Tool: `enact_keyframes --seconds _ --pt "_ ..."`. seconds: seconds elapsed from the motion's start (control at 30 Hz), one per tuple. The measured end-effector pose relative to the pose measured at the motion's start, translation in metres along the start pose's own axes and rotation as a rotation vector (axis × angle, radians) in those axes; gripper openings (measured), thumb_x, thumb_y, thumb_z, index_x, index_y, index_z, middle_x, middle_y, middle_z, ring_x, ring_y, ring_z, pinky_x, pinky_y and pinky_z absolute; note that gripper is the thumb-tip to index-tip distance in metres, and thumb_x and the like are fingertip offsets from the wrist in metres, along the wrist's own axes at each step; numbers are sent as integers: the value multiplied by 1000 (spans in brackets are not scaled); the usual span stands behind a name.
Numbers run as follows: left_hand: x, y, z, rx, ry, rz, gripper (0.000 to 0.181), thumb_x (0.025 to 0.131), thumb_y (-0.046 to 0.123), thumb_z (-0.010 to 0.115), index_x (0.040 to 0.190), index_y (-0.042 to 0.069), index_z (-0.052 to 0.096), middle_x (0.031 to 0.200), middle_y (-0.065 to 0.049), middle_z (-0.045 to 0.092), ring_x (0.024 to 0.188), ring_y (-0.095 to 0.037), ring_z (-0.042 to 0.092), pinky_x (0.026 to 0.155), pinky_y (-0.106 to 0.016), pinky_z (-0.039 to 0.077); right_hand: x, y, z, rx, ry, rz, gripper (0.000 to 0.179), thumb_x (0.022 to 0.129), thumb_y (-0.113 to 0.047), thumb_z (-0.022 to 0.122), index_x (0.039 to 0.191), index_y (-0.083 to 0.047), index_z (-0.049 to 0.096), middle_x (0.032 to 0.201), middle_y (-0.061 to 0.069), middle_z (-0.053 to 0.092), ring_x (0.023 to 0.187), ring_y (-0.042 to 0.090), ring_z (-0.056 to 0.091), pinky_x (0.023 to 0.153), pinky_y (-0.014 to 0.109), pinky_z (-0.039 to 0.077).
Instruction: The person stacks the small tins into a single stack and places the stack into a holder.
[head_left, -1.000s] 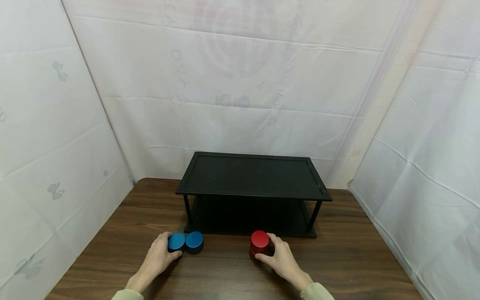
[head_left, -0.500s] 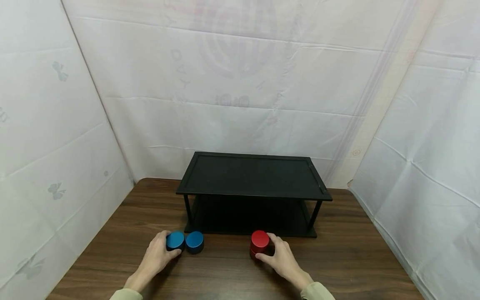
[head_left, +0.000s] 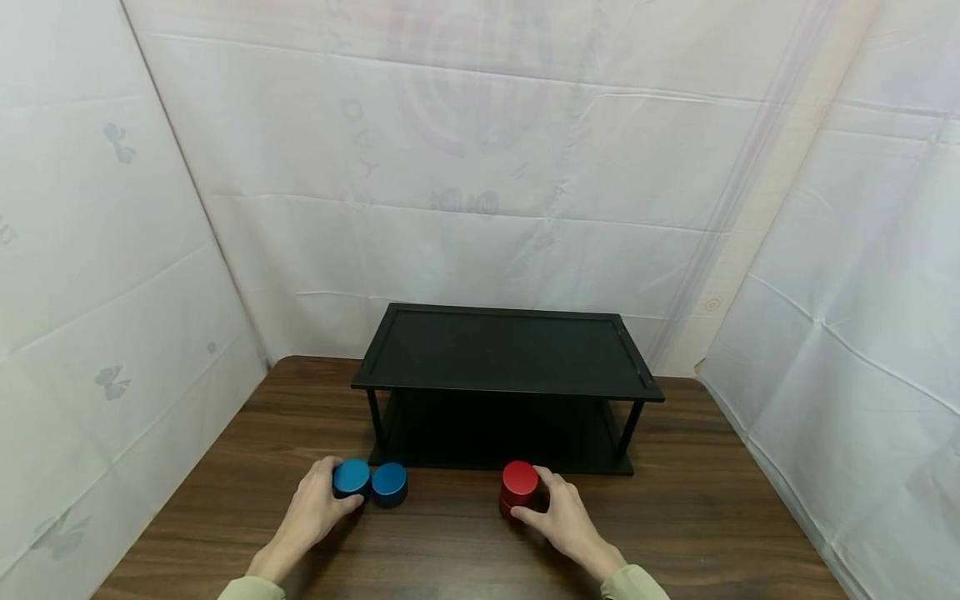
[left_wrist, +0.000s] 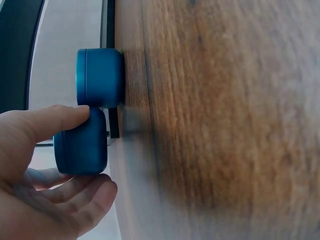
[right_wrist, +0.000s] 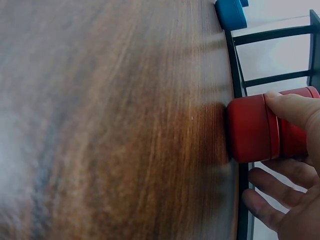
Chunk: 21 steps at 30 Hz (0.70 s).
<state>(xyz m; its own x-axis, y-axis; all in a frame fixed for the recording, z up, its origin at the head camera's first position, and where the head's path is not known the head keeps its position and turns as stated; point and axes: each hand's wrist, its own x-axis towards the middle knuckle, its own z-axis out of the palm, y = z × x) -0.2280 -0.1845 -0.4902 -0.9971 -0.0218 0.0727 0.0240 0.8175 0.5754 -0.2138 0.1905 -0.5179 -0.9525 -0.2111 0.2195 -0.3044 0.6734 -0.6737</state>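
Low on the left of the head view, my left hand (head_left: 305, 508) pinches a round blue tin (head_left: 352, 477) between thumb and fingers. In the left wrist view this held tin (left_wrist: 82, 145) is raised off the wood and slightly tilted. Right beside it, a second blue tin (head_left: 390, 485) stands upright on the table. My right hand (head_left: 562, 515) holds a stack of two red tins, with the upper red tin (head_left: 520, 477) sitting on the lower red tin (right_wrist: 250, 130). The thumb lies near the seam between them, and the lower one stands on the table.
Behind the tins stands a black two-tier rack (head_left: 506, 350), its lower shelf (head_left: 495, 429) close above the brown wooden table (head_left: 442, 550). White cloth walls (head_left: 480, 167) enclose the back and both sides.
My left hand has raised the blue tin slightly, shifting it a little up and left in the head view. The right hand and red tins have stayed in place.
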Motion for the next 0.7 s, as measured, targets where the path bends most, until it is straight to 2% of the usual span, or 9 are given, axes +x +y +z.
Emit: enact_keyframes --seconds 0.27,0.7 --pt "1 0 -3 -15 17 30 64 74 13 80 124 -12 49 118 -31 55 110 -45 57 90 -58 48 0 0 1 5 12 -11 65 79 -37 78 128 -3 55 113 8 68 105 23 65 88 41 54" --pt "-1 6 -9 -51 29 39 61 76 13 78 125 -11 49 119 -30 54 111 -44 56 92 -57 48 -1 0 1 7 5 -7 67 78 -40 78 129 -2 54 113 9 67 104 24 65 87 42 54"
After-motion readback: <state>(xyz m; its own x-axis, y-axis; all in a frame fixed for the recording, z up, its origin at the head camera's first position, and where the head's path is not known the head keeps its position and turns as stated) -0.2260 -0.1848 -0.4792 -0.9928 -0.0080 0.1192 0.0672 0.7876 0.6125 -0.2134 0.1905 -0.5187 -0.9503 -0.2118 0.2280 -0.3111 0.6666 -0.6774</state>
